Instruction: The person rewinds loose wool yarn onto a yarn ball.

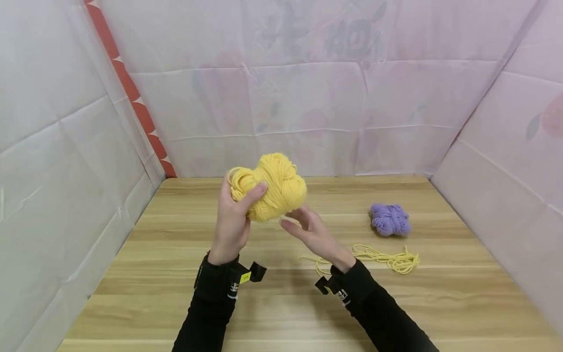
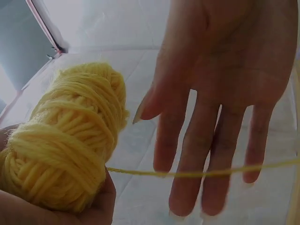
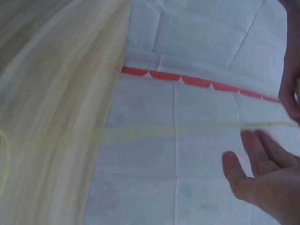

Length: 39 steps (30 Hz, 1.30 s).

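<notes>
My left hand (image 1: 231, 225) grips a skein of yellow yarn (image 1: 279, 188) above the table, thumb lying across its front. Close by on the right is my right hand (image 1: 313, 235), palm towards the skein. In the left wrist view the right hand's fingers (image 2: 194, 154) are straight and spread, and a single yellow strand (image 2: 274, 165) runs from the skein across them. The right wrist view shows the strand stretching back over the table, with the right fingertips (image 3: 251, 138) beside it. Whether they touch it I cannot tell.
A loose tangle of yellow yarn (image 1: 402, 261) lies on the wooden table (image 1: 145, 298), partly behind my right wrist. Behind it sits a purple yarn skein (image 1: 390, 219). Pale cloth walls (image 1: 308, 107) enclose the table at the back and both sides.
</notes>
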Tool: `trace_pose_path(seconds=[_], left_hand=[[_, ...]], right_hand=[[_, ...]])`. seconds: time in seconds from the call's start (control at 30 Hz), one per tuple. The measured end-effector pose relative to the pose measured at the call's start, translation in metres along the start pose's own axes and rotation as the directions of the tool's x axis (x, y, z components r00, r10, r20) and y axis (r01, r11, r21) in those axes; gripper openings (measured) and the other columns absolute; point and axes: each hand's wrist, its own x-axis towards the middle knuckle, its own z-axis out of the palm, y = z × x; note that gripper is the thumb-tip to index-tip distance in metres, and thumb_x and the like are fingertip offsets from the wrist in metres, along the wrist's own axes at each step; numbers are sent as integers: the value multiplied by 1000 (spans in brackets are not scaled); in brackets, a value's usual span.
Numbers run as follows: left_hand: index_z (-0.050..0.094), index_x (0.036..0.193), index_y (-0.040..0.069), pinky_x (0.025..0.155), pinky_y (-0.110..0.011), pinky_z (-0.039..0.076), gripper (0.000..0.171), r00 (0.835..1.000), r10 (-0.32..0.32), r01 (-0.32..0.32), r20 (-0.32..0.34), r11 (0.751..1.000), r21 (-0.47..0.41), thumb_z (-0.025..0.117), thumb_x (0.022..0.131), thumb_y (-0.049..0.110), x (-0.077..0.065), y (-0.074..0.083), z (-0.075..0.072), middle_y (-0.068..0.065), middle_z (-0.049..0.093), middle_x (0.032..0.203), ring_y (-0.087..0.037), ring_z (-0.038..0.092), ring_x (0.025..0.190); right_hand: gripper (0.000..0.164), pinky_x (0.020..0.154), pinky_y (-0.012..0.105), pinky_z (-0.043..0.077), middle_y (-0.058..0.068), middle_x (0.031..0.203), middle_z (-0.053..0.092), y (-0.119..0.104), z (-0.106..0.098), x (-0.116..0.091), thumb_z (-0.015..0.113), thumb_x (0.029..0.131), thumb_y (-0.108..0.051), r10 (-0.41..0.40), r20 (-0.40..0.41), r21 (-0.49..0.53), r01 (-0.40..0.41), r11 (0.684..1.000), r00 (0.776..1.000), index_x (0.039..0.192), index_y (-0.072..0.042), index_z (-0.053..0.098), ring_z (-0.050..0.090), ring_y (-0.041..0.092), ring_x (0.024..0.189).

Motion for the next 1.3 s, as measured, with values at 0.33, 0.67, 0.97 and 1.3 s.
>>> trace_pose_path(seconds=[0.33,0.67,0.97,1.3], left_hand=[[44,110,10,67,-29,59,43,978,182,-143,-100,941,306,75,81,3,7,-6,-2,-6,57,97,-17,64,84],[53,112,2,75,-32,51,47,963,194,-269,188,620,737,81,75,9,5,-26,2,-13,60,106,-22,57,92],[56,113,6,77,-26,48,46,818,-40,-477,574,509,716,81,76,16,-1,-28,7,-6,62,105,-16,55,92],[55,116,11,74,-24,55,44,667,-204,-375,717,739,559,79,79,14,-5,-19,6,-3,62,102,-10,57,88]], right_hand=[[20,43,25,33,5,59,40,-17,-10,-16,50,100,-8,-89,-63,-182,77,980,994,104,-5,68,33,7,48],[11,44,24,34,1,64,49,-46,-33,-39,61,92,-2,-149,-72,-269,124,955,986,95,-8,70,38,3,53],[14,42,27,28,-3,61,43,-55,-53,-40,63,90,2,-163,-129,-274,123,954,978,85,-11,68,31,8,49],[5,44,25,32,-7,70,58,-42,-55,-35,67,89,-6,-120,-187,-229,75,970,975,85,-8,68,37,5,52]])
